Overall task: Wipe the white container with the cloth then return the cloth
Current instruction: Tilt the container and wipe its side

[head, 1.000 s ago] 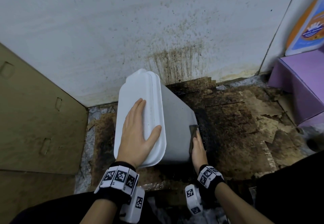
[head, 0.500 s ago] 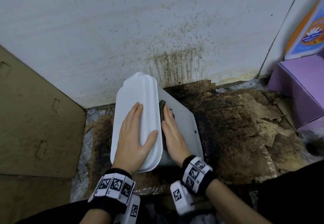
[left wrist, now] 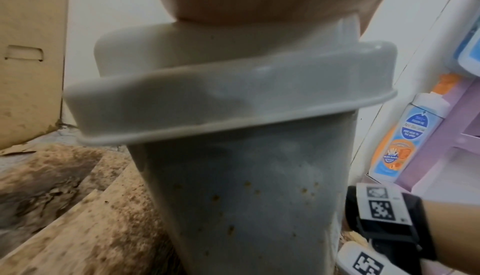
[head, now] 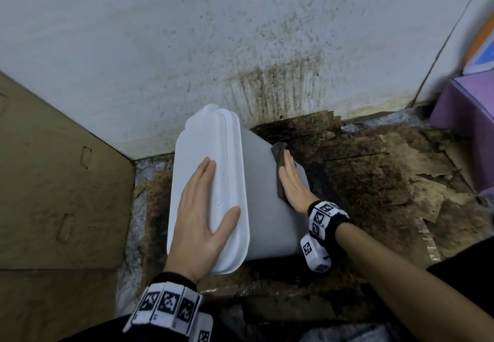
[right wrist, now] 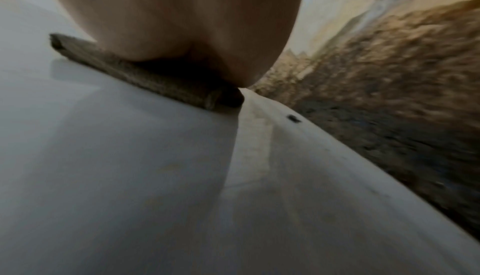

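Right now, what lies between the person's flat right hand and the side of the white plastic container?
A folded grey-brown cloth, pressed under the right hand against the white plastic container; the right wrist view shows it.

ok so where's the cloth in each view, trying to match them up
Head: the cloth lies right of centre, under the right hand on the white container.
Left wrist: not in view.
Right wrist: upper left of centre, a dark strip under the palm.
Shared landmark: the container's side wall.

Stained white wall [head: 187, 34], grimy brown floor [head: 374, 181], cardboard panel [head: 53, 181] left, purple shelf [head: 465, 117] right
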